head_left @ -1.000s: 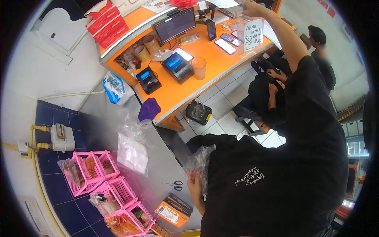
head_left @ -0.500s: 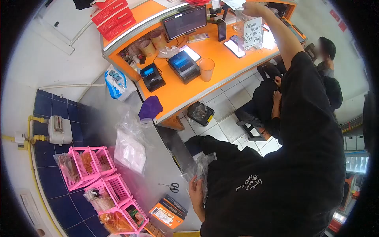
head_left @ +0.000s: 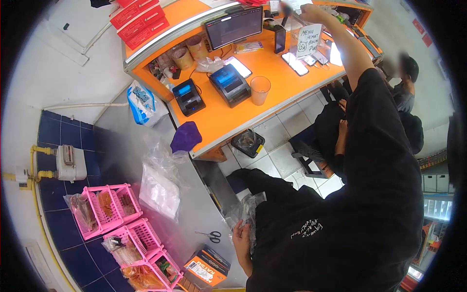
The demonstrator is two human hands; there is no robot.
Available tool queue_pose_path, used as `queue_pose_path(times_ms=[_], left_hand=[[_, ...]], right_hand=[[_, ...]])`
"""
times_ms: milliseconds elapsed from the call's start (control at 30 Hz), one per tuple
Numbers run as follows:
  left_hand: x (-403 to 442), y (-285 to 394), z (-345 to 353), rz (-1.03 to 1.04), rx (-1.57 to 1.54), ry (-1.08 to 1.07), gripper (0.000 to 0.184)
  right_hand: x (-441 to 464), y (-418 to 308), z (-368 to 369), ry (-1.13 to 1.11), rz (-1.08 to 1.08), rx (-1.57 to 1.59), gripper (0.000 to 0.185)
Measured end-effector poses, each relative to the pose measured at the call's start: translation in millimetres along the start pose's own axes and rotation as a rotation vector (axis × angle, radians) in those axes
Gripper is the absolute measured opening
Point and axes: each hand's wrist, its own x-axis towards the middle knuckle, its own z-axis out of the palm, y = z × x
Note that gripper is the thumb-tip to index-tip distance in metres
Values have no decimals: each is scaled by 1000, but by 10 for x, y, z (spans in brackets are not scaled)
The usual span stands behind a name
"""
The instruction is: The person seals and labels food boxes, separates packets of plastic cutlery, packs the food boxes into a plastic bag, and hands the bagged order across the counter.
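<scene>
My left hand (head_left: 241,238) is low beside my black shirt, its fingers closed on a crumpled clear plastic bag (head_left: 249,214). Across the orange counter (head_left: 279,92), my right arm stretches to the far side. There my right hand (head_left: 311,13) is just above a clear stand with a handwritten menu card (head_left: 308,41). Its fingers are too small and partly hidden, so I cannot make out what they grip. Below the card lie a lit phone (head_left: 295,64) and several other phones. A black scissors (head_left: 209,236) rests on the metal table, left of my left hand.
Pink baskets (head_left: 146,233) with packets stand on the metal table (head_left: 194,194), near a stack of clear bags (head_left: 158,192) and an orange box (head_left: 206,266). The counter bears a monitor (head_left: 233,28), a printer (head_left: 229,85) and a plastic cup (head_left: 260,90). People sit at the right.
The view has shifted slightly. My right hand stays near the menu stand, and more phones show below the card. My left hand remains on the plastic bag.
</scene>
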Motion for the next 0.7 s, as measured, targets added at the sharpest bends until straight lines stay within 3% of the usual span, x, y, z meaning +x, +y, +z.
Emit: queue_pose_path(times_ms=[367, 433, 533, 700], left_hand=[[34, 73, 27, -3, 68, -5, 53], [58, 52, 26, -46, 21, -15, 51], [-35, 332, 96, -111, 69, -8, 50], [5, 218, 77, -86, 50, -19, 49]], right_hand=[[-107, -214, -41, 8, 80, 22, 35], [-109, -325, -156, -201, 132, -50, 61], [-151, -332, -108, -64, 115, -49, 58], [-202, -304, -96, -26, 95, -36, 56]])
